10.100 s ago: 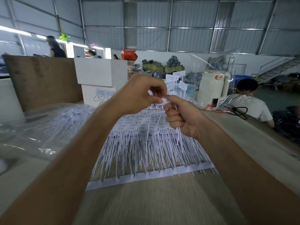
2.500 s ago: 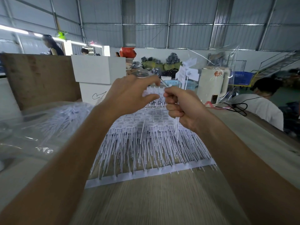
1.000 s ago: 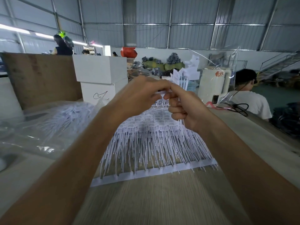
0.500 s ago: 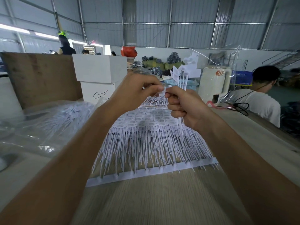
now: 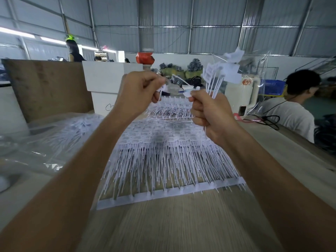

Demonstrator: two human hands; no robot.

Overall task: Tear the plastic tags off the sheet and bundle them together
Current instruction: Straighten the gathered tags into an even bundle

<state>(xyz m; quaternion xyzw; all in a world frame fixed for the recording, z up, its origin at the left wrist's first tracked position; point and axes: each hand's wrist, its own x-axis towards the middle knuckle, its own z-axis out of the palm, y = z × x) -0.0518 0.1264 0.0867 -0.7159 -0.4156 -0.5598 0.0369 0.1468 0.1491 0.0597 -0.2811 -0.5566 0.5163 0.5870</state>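
A white sheet of plastic tags (image 5: 163, 157) slopes up from the wooden table toward my raised hands, its bottom strip lying near the table's middle. My left hand (image 5: 138, 91) pinches the sheet's top edge at a tag. My right hand (image 5: 209, 113) grips a bundle of torn-off tags (image 5: 218, 75), whose flat heads fan upward, and its thumb and forefinger pinch a tag at the sheet's top. The two hands are a short gap apart.
A clear bag of tags (image 5: 54, 139) lies on the table at left. Behind it stand a cardboard panel (image 5: 45, 86) and white boxes (image 5: 109, 79). A person in a white shirt (image 5: 291, 111) sits at right, beside black cables (image 5: 271, 120).
My hands were touching at the sheet's top half a second ago; now they have pulled apart sideways. The bundle in my right hand has risen and tilted right.
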